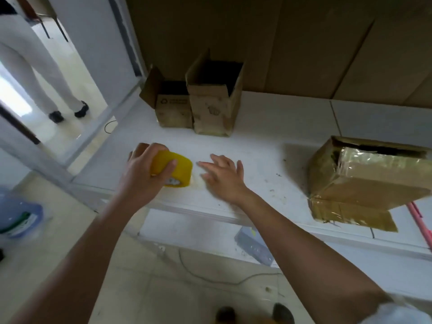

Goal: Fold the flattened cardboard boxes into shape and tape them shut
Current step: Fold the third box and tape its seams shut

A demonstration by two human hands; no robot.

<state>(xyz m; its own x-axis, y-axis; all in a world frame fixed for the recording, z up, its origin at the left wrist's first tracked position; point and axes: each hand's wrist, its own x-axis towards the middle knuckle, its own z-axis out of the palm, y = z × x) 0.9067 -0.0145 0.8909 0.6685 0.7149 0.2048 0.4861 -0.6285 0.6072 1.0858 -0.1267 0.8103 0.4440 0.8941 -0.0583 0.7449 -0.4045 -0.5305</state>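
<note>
Left hand (142,170) grips yellow tape roll (174,168) on white worktop (268,127), near-left. Right hand (222,174) flat beside it, fingers spread, holding nothing. Two open boxes (214,99) far side; taped box (369,178) right.

White counter (268,127) — two open-topped boxes (210,106) at back, touching; taped box (364,181) right; tape roll (180,170) at front-left edge.
</note>
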